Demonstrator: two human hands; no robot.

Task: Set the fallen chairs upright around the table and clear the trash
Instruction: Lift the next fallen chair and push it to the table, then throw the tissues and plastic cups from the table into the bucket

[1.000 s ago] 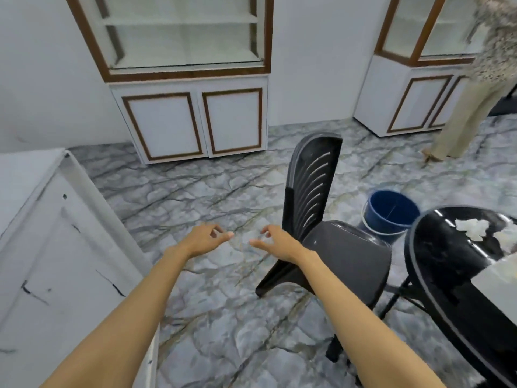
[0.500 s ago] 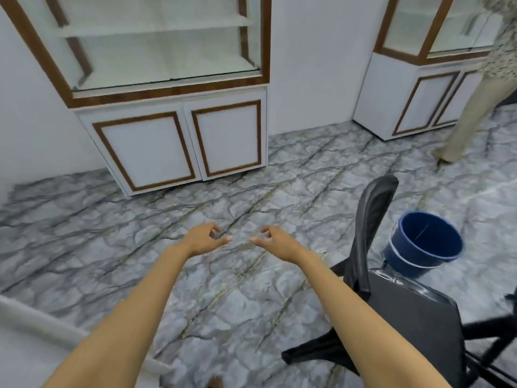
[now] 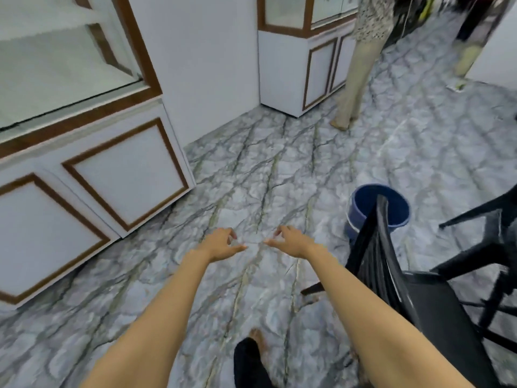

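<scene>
Above the marble floor (image 3: 251, 169), the left hand (image 3: 221, 245) and right hand (image 3: 292, 242) hang side by side, fingers loosely curled, grasping nothing. Just right of the right forearm, a black chair (image 3: 442, 317) stands upright, with a blue bucket (image 3: 397, 211) behind its backrest.

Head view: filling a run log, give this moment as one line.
left hand: open, empty | right hand: open, empty | black chair: upright, untouched, right of hands | blue bucket: behind chair
</scene>
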